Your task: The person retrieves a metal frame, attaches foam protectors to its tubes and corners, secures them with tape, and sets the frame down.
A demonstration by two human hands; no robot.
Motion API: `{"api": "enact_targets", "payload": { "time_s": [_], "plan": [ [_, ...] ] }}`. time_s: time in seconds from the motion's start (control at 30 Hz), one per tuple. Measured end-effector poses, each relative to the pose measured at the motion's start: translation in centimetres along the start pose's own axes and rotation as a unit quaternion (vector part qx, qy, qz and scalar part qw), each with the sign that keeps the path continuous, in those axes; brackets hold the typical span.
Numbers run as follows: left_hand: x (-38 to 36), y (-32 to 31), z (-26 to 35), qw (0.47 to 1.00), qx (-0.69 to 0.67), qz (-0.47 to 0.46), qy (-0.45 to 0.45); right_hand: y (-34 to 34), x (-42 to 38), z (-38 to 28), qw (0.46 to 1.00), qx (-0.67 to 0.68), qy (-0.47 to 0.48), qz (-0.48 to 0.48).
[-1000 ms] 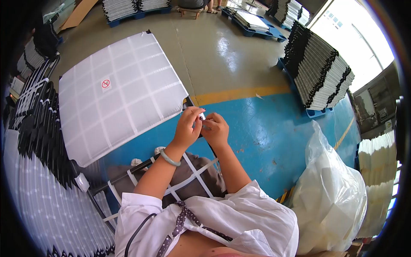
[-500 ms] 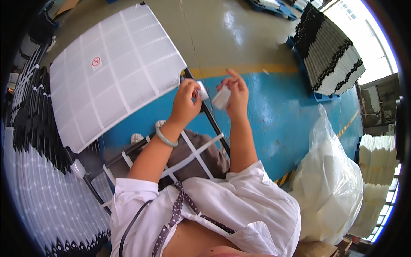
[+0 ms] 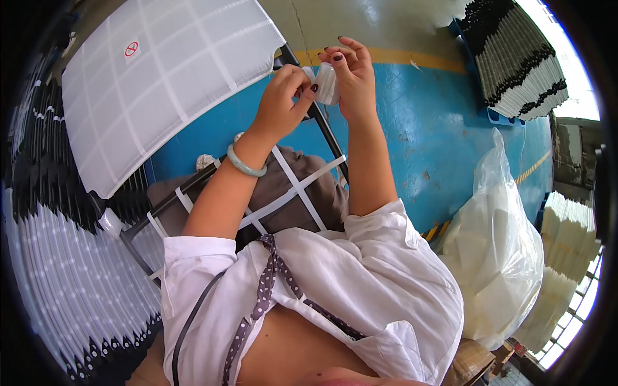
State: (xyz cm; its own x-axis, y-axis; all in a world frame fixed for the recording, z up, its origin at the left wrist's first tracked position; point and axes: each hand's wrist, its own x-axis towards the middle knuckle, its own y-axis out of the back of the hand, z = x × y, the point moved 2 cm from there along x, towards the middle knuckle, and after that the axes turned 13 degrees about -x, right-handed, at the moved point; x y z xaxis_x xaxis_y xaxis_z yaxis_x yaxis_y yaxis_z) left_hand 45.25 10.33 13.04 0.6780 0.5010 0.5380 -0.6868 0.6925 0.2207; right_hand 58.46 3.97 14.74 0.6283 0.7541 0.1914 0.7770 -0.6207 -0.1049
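Observation:
A translucent white strip, rolled or folded (image 3: 327, 83), is pinched in my right hand (image 3: 355, 80), its other fingers raised. My left hand (image 3: 283, 96) is closed at a white wrap (image 3: 309, 73) on the black tube (image 3: 328, 132), its thumb tip against the strip's left edge. What lies inside the left fingers is partly hidden. The tube belongs to a frame with a white grid-patterned fabric panel (image 3: 174, 71), which bears a small red prohibition label (image 3: 131, 49). White straps (image 3: 296, 186) cross the frame's near part over my lap. Another white wrap (image 3: 111, 223) sits on the opposite tube.
Folded black-and-white frames (image 3: 77, 276) are stacked closely on my left. A clear plastic bag (image 3: 492, 257) of white material stands on my right. Further off is a stack of black-ended frames (image 3: 515, 58) on a blue pallet (image 3: 502, 118). White sheets (image 3: 566, 251) are piled at the far right.
Both hands and the frame appear higher in the view. My right hand has brought the white strip closer to my left hand, and the left thumb now meets its edge.

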Motion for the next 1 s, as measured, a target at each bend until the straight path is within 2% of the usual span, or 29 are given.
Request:
{"api": "enact_targets", "payload": {
  "time_s": [0.1, 0.2, 0.3, 0.4, 0.5, 0.6, 0.7, 0.8, 1.0],
  "plan": [
    [-0.1, 0.0, -0.1, 0.999, 0.017, 0.020, -0.024, -0.6, 0.1, -0.3, 0.999, -0.008, 0.042, -0.021],
    [-0.2, 0.0, 0.4, 0.999, 0.008, 0.041, -0.002, 0.0, 0.3, -0.1, 0.996, -0.020, 0.079, -0.048],
    [-0.3, 0.3, -0.4, 0.998, 0.017, 0.062, 0.000, 0.4, 0.3, 0.7, 0.996, -0.026, 0.085, -0.031],
    [-0.6, 0.5, -0.4, 0.998, 0.005, 0.053, 0.014, 0.9, -0.1, 1.5, 0.999, -0.051, -0.008, 0.014],
    [-1.0, 0.6, -0.9, 0.996, -0.046, 0.056, 0.044, 1.1, -0.9, 1.0, 0.966, -0.254, -0.013, 0.055],
    [-1.1, 0.6, -1.2, 0.993, -0.083, 0.059, 0.052, 2.0, -0.8, 1.3, 0.952, -0.294, -0.079, -0.020],
    [-1.1, 0.8, -1.5, 0.982, -0.165, 0.057, 0.071, 1.8, -1.1, 0.7, 0.976, -0.215, -0.024, -0.023],
    [-0.9, 0.3, -0.9, 0.951, -0.264, 0.108, 0.119, 1.5, -1.5, -0.5, 0.969, -0.246, 0.008, -0.036],
    [-0.7, 0.1, -1.5, 0.978, -0.182, 0.064, 0.075, 0.0, -1.8, -0.7, 0.968, -0.224, 0.065, -0.088]
  ]
}}
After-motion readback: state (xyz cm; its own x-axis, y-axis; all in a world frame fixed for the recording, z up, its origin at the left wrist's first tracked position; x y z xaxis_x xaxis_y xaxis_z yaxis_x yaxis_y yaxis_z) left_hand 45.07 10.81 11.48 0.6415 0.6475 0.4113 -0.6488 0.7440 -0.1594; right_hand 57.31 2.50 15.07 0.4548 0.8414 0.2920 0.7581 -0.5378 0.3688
